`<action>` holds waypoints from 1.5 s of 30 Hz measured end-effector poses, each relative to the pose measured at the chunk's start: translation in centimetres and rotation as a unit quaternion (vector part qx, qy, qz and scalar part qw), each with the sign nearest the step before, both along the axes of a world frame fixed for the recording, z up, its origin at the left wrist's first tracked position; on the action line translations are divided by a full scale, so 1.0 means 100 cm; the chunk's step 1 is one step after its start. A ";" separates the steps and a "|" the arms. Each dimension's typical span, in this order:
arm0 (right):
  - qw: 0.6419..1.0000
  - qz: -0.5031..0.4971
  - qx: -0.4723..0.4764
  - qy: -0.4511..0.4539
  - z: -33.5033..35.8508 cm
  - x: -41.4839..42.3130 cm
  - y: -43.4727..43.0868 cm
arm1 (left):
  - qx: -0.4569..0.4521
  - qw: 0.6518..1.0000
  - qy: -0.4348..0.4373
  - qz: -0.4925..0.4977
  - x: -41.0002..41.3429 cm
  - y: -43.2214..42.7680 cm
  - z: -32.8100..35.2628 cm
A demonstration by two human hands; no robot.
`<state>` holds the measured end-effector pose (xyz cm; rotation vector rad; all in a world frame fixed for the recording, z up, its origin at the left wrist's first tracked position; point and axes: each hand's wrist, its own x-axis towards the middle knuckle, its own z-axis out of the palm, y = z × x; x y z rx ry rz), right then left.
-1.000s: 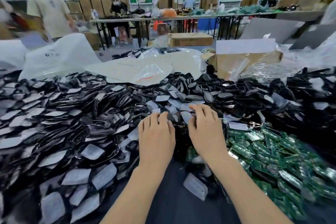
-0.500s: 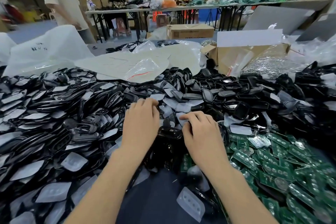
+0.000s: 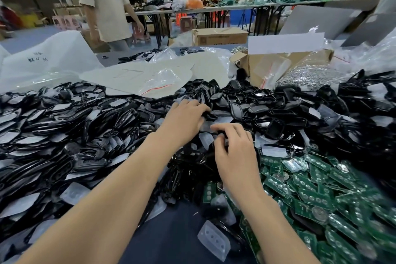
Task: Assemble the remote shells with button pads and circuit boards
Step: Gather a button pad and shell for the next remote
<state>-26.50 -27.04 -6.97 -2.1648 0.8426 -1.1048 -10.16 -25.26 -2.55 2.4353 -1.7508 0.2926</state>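
Remote shell (image 3: 224, 138) pinched in right hand (image 3: 235, 156) fingers (image 3: 225, 127), left hand (image 3: 184, 120) fingers (image 3: 198, 106) curled on pile (image 3: 85, 135), grip unclear

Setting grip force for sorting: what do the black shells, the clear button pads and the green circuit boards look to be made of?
The black shells look like hard moulded plastic, glossy, with sharp glints on their rims. The button pads seem soft silicone rubber: milky, translucent, matte, with raised domes. The circuit boards look like rigid laminate, green-coated, with shiny round metal contacts.
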 end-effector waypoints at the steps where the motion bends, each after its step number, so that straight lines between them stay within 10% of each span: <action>1: 1.000 0.002 0.006 -0.004 0.001 0.000 0.000 | -0.015 1.000 -0.011 -0.004 -0.001 0.002 0.001; 5: 0.999 0.007 0.034 -0.018 0.005 0.000 0.000 | -0.100 0.995 0.008 0.007 -0.003 0.017 0.007; 12: 0.980 0.061 0.166 -0.092 0.015 -0.004 0.002 | -0.282 0.909 0.306 0.004 -0.030 0.066 -0.005; 24: 0.944 0.108 0.270 -0.157 0.023 -0.008 -0.002 | -0.322 0.897 0.303 0.009 -0.066 0.094 -0.030; 35: 0.694 0.148 0.577 -0.404 0.034 -0.015 -0.017 | -0.315 0.897 0.279 0.139 -0.038 0.097 -0.024; 45: 0.731 0.120 0.555 -0.377 0.031 -0.009 -0.017 | -0.181 0.938 0.244 0.168 -0.012 0.090 -0.004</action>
